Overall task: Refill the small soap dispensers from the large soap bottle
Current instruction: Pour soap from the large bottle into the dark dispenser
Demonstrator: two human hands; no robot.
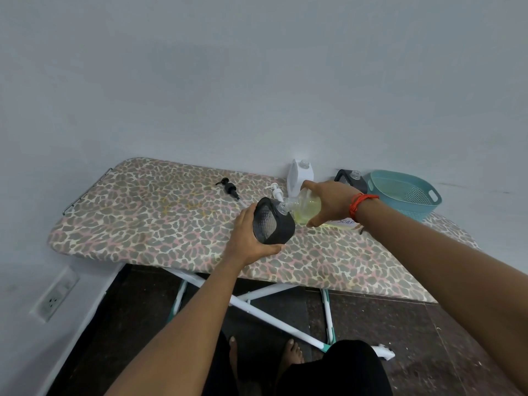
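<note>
— What writing can be read?
— "SOAP" is seen on a white label by the right wrist.
— What is held?
— A clear plastic large bottle of yellow liquid is clasped, tilted, in the curled fingers of the right hand. Its neck is at the mouth of a black textured dispenser, which is gripped by the left hand above the leopard-print ironing board.

Orange thread band on right wrist, black garment; bare feet
</note>
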